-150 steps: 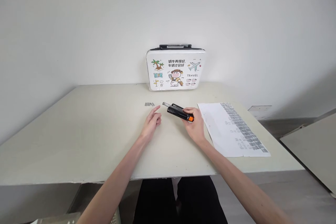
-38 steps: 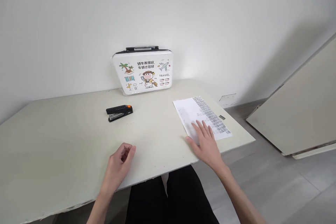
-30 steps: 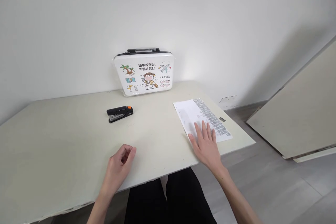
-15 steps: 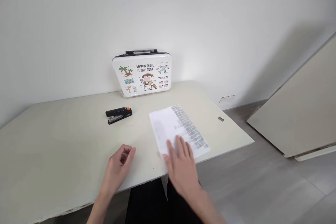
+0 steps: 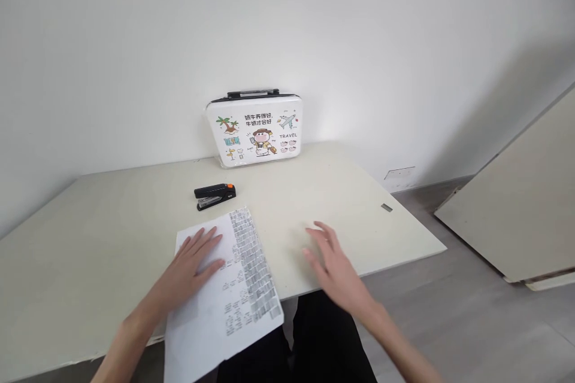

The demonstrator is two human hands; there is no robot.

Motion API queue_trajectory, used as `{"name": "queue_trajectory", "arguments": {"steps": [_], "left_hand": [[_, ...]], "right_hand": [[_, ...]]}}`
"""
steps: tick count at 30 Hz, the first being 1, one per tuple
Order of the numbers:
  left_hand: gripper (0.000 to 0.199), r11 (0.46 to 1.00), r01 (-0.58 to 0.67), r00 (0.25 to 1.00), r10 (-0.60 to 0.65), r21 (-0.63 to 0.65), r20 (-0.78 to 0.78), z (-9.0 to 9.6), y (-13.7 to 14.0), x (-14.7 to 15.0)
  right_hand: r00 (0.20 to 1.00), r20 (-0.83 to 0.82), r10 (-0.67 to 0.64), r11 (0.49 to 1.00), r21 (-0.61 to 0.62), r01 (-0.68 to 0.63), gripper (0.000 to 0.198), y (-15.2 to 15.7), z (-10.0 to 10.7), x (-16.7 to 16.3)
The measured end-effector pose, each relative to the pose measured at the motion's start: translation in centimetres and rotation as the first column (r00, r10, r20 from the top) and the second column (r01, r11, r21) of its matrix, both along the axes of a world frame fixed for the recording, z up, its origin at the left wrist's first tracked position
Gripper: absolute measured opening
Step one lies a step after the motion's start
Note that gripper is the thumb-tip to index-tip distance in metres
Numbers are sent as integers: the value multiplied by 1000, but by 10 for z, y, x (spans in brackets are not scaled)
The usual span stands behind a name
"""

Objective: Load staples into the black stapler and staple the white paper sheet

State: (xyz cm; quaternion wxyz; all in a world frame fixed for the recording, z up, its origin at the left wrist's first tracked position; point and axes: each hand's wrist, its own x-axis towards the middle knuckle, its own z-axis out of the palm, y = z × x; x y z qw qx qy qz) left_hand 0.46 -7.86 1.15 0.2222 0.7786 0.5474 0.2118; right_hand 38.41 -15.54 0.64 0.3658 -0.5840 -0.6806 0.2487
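Observation:
My left hand point(image 5: 186, 272) rests on the printed sheets of paper point(image 5: 211, 326), its fingers stretched out over the upper left part. The sheets carry small text and a grey patterned band along their right side; their lower part juts past the table's front edge over my lap. To the right, my right hand point(image 5: 336, 269) hovers above the tabletop with fingers apart, holding nothing. Just beyond the paper's top edge lies a black stapler point(image 5: 215, 196) with an orange piece at its right end.
A white case point(image 5: 256, 131) with cartoon travel prints and a black handle leans against the wall. The pale table point(image 5: 323, 191) has a small slot point(image 5: 386, 207) near its right edge. A slanted pale panel point(image 5: 521, 209) stands on the grey floor at right.
The paper has moved left and towards me. My left hand has opened and now lies on it; my right hand has come off the paper. The view has shifted slightly.

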Motion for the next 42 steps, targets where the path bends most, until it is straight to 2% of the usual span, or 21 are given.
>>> {"name": "queue_trajectory", "arguments": {"steps": [4, 6, 9, 12, 14, 16, 25, 32, 42], "left_hand": [[61, 993, -120, 985, 122, -19, 126, 9, 9, -24], [62, 983, -184, 960, 186, -30, 208, 11, 12, -29], [62, 960, -279, 923, 266, 9, 279, 13, 14, -38], [61, 918, -389, 917, 378, 78, 128, 17, 18, -56], [62, 894, -441, 895, 444, 84, -31, 20, 22, -69], [62, 874, -478, 869, 485, 87, -103, 22, 26, -78], [68, 885, -443, 853, 465, 141, -238, 12, 28, -72], [67, 888, -436, 857, 460, 147, -233, 6, 31, -77], [67, 886, -448, 863, 464, 123, -202, 11, 32, -70]], "right_hand": [[987, 4, -162, 986, 45, 161, 42, 32, -19, 46], [975, -32, -219, 975, 39, 220, 40, 41, -25, 57], [972, -31, -233, 972, 37, 234, 38, 44, -29, 60], [979, 37, -203, 978, 53, 201, 36, 40, -31, 56], [979, 53, -198, 980, 45, 196, 36, 38, -32, 54], [977, 38, -209, 977, 43, 208, 35, 38, -34, 54], [970, -21, -242, 969, 48, 242, 33, 38, -35, 57], [970, -34, -242, 968, 58, 244, 34, 37, -32, 57], [976, 13, -217, 975, 57, 216, 35, 37, -31, 57]]}}
